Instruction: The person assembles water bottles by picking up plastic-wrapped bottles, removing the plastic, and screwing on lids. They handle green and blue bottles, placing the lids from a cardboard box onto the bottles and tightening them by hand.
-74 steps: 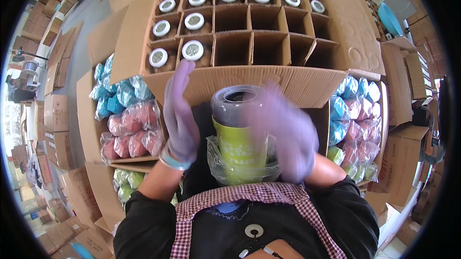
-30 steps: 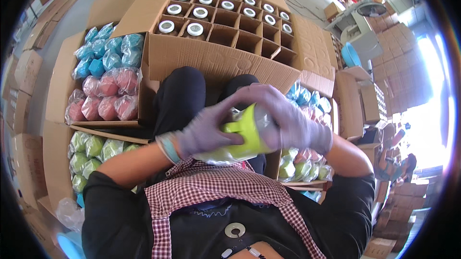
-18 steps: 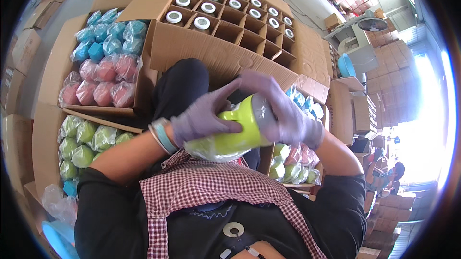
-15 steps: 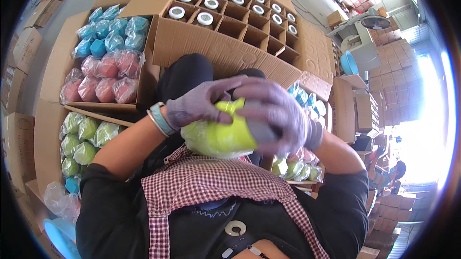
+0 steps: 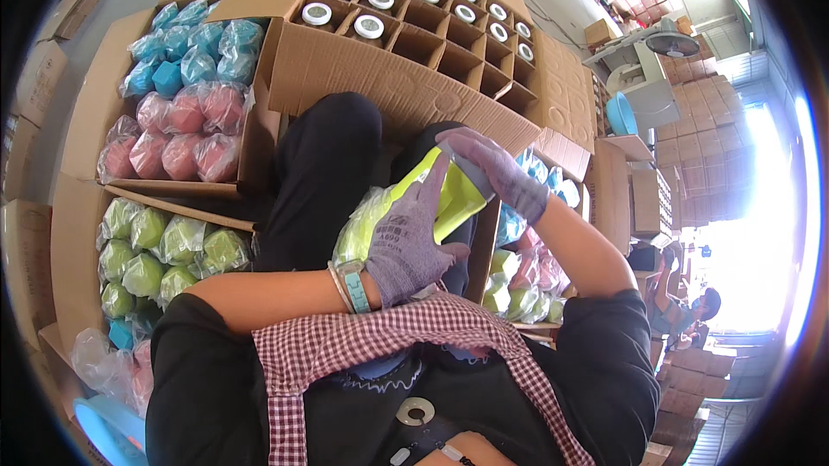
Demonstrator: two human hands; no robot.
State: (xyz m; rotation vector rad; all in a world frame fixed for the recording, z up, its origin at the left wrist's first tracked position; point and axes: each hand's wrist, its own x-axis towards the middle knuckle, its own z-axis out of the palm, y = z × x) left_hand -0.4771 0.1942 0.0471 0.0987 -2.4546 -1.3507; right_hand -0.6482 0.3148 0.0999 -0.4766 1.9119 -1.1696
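Note:
My left hand (image 5: 409, 241), in a purple knit glove, grips the side of a lime-green container with a grey end (image 5: 456, 200), tilted up to the right over my lap. Its thumb and fingers are spread around the container. My right hand (image 5: 499, 165), gloved alike, is curled over the grey upper end. Crinkled clear plastic (image 5: 352, 228) covers the container's lower left part, beside my left hand. What kind of container it is I cannot make out, since both gloves hide much of it.
Ahead stands a divided carton (image 5: 363, 73) with white-lidded jars (image 5: 369, 27) in some cells. On the left, cartons hold bagged blue (image 5: 205, 41), pink (image 5: 186, 110) and green pieces (image 5: 142, 276). More bagged pieces (image 5: 522, 280) lie at right. Another person (image 5: 686, 310) is far right.
The container has turned so its grey end points up and away. My left hand has shifted onto its near side; my right hand has moved up over the grey end.

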